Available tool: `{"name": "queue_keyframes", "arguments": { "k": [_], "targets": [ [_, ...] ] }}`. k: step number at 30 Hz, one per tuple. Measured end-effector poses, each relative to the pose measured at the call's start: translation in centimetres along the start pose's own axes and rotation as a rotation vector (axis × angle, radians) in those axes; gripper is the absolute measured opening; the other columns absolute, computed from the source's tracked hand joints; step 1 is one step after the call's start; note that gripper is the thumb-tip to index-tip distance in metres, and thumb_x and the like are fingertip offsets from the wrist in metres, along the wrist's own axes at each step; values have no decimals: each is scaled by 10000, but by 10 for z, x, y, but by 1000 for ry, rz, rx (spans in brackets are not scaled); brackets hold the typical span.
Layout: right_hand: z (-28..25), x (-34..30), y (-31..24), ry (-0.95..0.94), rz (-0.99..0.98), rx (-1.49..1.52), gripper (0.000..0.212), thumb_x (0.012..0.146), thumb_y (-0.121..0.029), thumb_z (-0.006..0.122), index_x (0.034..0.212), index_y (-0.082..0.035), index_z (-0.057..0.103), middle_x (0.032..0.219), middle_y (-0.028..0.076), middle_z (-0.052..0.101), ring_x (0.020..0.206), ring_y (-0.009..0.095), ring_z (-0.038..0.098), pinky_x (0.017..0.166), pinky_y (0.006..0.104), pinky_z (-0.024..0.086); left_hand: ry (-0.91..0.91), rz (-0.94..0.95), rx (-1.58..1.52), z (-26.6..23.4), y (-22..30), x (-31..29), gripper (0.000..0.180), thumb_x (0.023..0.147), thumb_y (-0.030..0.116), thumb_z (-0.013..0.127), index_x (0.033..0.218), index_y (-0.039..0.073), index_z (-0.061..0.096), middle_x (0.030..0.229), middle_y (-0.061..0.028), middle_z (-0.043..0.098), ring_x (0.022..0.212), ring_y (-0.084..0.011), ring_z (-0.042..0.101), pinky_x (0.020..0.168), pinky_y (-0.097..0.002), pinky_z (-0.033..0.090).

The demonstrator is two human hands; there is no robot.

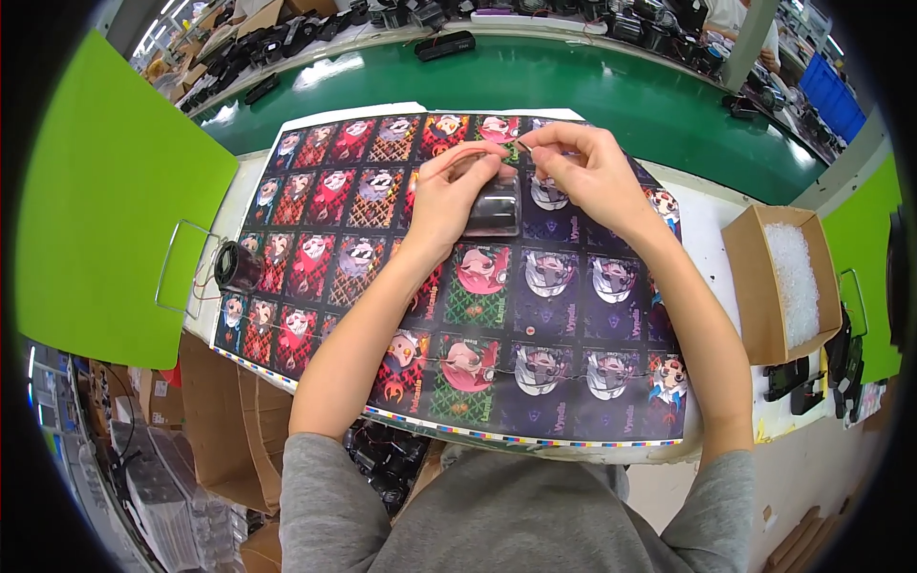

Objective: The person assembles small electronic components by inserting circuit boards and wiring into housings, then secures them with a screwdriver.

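Note:
My left hand (449, 196) is closed around the upper end of a dark, glossy part with a clear casing (494, 208), held above the printed sheet. A thin reddish wire seems to run along its fingers. Close beside it, at the part's upper end, my right hand (597, 177) pinches a small, thin dark piece (522, 146), too small to name. The fingertips of both hands nearly meet there. Underneath lies a large sheet printed with rows of cartoon-character cards (468, 368). A black cylindrical part with thin wires (237, 267) rests on the sheet's left edge.
At right stands an open cardboard box (802, 277) of small clear pieces, near several black plastic parts (845, 353). Green panels (124, 201) flank the table. Beyond runs a green conveyor belt (382, 86) carrying a black device (445, 45). Cartons (224, 420) stand at lower left.

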State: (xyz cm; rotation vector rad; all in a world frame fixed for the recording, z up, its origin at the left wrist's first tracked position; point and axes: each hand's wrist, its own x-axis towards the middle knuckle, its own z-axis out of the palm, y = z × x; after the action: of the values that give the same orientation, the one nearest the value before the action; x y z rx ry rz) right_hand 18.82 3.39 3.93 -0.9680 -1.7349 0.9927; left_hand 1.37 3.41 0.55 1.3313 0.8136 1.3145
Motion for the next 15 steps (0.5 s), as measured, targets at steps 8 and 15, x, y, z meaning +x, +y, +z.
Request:
{"name": "queue_keyframes", "arguments": {
  "k": [8,15],
  "targets": [
    [-4,-2,-1,42,30,24,185,865,-112,539,990,-6,623,712,-20,560,565,17,443,446,175,329,313,28,276,-36,-6,63,243,804,217,582,886,-3,645,779,-46,607,709,-112,534,705,-232,424],
    [-2,-5,-11,36,71,-9,189,822,-76,563,953,50,617,780,59,627,654,74,548,603,220,444,449,-192,151,-110,2,69,744,811,263,605,1341,14,145,1196,-159,445,1032,-223,492,890,-357,400]
  ]
}}
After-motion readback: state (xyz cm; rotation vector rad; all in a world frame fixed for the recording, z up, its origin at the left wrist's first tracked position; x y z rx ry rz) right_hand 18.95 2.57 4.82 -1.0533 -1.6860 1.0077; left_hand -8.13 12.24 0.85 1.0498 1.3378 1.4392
